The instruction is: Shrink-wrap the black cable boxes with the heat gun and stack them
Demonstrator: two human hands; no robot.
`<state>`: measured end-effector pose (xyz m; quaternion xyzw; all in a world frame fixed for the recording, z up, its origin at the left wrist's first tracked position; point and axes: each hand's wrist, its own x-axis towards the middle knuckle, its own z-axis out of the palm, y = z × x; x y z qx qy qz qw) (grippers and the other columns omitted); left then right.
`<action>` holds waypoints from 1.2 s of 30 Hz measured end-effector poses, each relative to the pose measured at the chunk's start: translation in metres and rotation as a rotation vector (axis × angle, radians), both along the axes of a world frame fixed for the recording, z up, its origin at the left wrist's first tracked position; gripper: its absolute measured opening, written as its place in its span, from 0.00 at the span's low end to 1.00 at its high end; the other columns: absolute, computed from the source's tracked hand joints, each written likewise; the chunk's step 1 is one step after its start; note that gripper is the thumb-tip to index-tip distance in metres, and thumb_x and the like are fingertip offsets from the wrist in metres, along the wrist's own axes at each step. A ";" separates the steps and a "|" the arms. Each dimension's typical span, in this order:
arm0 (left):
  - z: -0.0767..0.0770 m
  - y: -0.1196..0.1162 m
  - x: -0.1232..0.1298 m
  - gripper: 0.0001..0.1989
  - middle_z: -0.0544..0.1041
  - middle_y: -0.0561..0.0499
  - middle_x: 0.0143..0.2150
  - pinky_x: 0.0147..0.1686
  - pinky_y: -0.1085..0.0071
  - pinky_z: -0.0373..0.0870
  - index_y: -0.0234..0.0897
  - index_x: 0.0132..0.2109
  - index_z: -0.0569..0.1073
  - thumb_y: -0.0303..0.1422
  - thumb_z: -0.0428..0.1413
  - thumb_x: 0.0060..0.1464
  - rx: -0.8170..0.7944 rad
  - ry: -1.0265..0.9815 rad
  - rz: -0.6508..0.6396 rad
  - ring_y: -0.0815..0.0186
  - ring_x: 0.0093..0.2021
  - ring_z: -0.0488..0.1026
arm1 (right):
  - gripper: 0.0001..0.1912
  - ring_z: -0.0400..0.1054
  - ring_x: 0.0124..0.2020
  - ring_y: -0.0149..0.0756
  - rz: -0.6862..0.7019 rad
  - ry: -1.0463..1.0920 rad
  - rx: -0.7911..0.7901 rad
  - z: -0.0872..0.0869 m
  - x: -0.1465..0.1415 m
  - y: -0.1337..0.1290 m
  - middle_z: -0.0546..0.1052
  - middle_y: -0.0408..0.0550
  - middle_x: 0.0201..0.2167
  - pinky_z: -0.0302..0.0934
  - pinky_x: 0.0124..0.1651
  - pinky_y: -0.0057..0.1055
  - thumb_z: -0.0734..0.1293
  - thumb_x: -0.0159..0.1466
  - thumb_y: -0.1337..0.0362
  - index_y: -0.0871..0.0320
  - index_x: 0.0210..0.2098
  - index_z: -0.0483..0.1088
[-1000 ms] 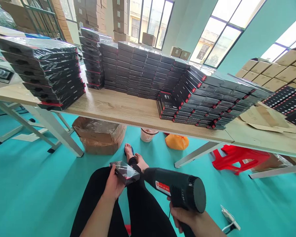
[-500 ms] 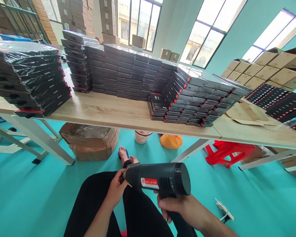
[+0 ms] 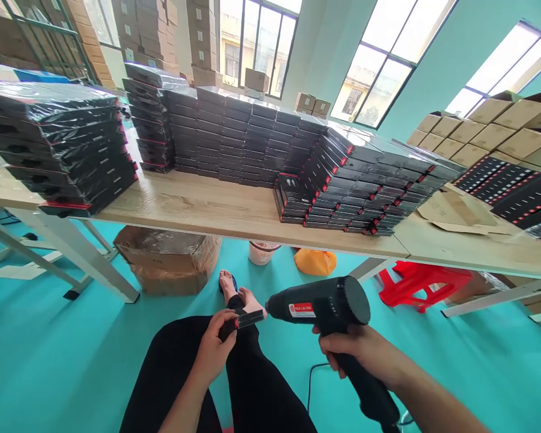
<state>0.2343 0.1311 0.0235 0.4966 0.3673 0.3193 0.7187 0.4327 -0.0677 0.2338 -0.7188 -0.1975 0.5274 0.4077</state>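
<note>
My right hand (image 3: pixel 349 352) is wrapped round the handle of a dark heat gun (image 3: pixel 318 300) with a red and white label. Its nozzle points left at a small black box (image 3: pixel 249 319) with a red edge, a short gap away. That box is gripped by one end in my left hand (image 3: pixel 216 344), above my knees. My fingers hide part of the box. On the table stand rows of stacked black boxes (image 3: pixel 247 144) with red marks, and a shorter pile (image 3: pixel 291 197) sits at the inner corner of the right-hand stack.
The wooden table (image 3: pixel 207 201) runs across in front of me. Beneath it are an open carton (image 3: pixel 166 264), a small basket (image 3: pixel 262 252), an orange bag (image 3: pixel 315 262) and a red stool (image 3: pixel 421 285). A black cord (image 3: pixel 310 385) hangs to the floor. Shrink-wrapped boxes (image 3: pixel 90 150) stand left.
The heat gun has moved right and slightly up, away from my left hand. The small black box, mostly hidden behind the nozzle before, now shows. The view has shifted slightly.
</note>
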 end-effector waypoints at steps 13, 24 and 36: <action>0.003 0.002 0.000 0.15 0.81 0.48 0.46 0.57 0.66 0.68 0.41 0.41 0.81 0.25 0.68 0.44 -0.061 0.022 0.012 0.54 0.55 0.74 | 0.17 0.65 0.25 0.35 0.006 -0.029 0.049 -0.006 0.006 -0.008 0.73 0.42 0.20 0.61 0.31 0.34 0.71 0.55 0.58 0.61 0.41 0.73; 0.012 -0.005 0.004 0.22 0.83 0.49 0.37 0.36 0.67 0.73 0.35 0.49 0.78 0.30 0.65 0.43 -0.522 -0.225 0.075 0.59 0.34 0.79 | 0.16 0.65 0.22 0.34 0.115 0.128 0.103 -0.010 -0.001 0.020 0.73 0.41 0.19 0.62 0.30 0.33 0.73 0.53 0.60 0.61 0.39 0.73; 0.012 0.006 0.004 0.10 0.78 0.50 0.28 0.33 0.65 0.76 0.35 0.42 0.76 0.25 0.54 0.53 -0.675 -0.304 0.270 0.57 0.33 0.80 | 0.12 0.66 0.25 0.34 0.177 0.160 -0.114 -0.026 -0.026 -0.043 0.73 0.41 0.21 0.61 0.32 0.32 0.70 0.50 0.62 0.59 0.34 0.75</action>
